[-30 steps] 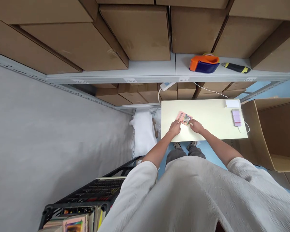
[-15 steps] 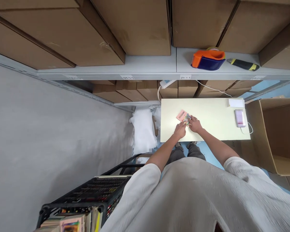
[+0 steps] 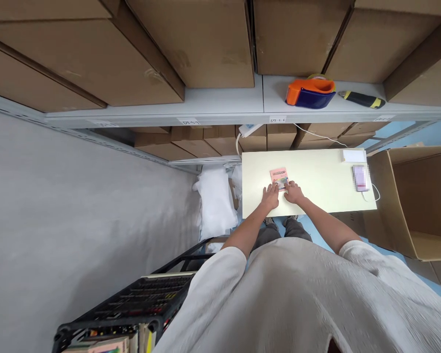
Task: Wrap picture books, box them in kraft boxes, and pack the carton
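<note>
- On my feed a pink booklet point(image 3: 278, 172) lies on the pale table point(image 3: 327, 179), left of its middle and near the front edge; dark characters run across the top of its cover, too small for me to read.
- The left hand point(image 3: 271, 197) rests extended, loose fingers on the booklet's lower left, not clenched.
- The right hand point(image 3: 293, 192) touches the lower right corner; I cannot tell whether it pinches the edge.
- On the shelf rim I make out one label point(image 3: 278, 119) starting with D and ending in 6, its middle unclear to me; the further tags blur.
- At the table's right end I see a white box point(image 3: 354, 156) and, just nearer, a purple device point(image 3: 360, 179), partly pixelated.
- An orange-and-blue tape dispenser point(image 3: 310, 94) and a black-and-yellow cutter point(image 3: 362, 99) lie on the grey shelf point(image 3: 224, 100) before brown cartons point(image 3: 196, 44).
- Right of the table I have an open cardboard box point(image 3: 384, 196); to the left, white packaging point(image 3: 217, 203), a grey wall point(image 3: 95, 196) and a black crate point(image 3: 143, 299) holding books.
- The floor point(image 3: 312, 225) under the table is blue.
</note>
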`<control>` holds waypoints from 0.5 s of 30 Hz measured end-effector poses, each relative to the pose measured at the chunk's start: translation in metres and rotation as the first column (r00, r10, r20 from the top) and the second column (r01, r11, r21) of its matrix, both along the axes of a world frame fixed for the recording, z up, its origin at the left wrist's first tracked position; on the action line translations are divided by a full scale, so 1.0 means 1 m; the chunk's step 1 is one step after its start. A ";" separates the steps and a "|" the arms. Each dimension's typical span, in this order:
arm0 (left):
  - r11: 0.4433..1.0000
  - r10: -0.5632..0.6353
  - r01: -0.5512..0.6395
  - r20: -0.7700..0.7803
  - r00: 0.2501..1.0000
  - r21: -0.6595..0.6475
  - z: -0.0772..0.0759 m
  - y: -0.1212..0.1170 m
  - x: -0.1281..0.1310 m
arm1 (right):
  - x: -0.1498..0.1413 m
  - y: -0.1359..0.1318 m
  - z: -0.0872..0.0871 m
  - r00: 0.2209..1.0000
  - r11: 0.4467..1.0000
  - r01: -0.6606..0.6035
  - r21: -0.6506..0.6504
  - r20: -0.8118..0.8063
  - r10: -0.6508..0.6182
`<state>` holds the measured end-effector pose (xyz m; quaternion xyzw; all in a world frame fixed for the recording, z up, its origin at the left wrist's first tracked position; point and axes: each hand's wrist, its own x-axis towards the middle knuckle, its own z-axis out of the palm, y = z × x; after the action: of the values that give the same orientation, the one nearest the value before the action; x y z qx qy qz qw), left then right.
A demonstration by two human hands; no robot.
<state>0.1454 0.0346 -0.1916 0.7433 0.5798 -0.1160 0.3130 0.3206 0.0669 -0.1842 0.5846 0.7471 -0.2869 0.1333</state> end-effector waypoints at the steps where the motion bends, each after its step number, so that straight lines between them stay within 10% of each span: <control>1: 1.000 -0.005 0.005 0.002 1.000 0.004 0.000 0.000 0.000 | 0.001 0.000 0.000 1.000 1.000 0.001 -0.005 -0.002 -0.001; 15: 0.995 0.053 -0.063 0.118 0.992 0.081 0.001 -0.001 -0.007 | -0.002 -0.018 -0.032 0.926 0.952 0.303 0.036 -0.247 -0.285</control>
<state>0.1382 0.0334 -0.1908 0.7441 0.5865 -0.0392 0.3176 0.3187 0.0491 -0.2160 0.6559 0.6715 -0.3441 -0.0235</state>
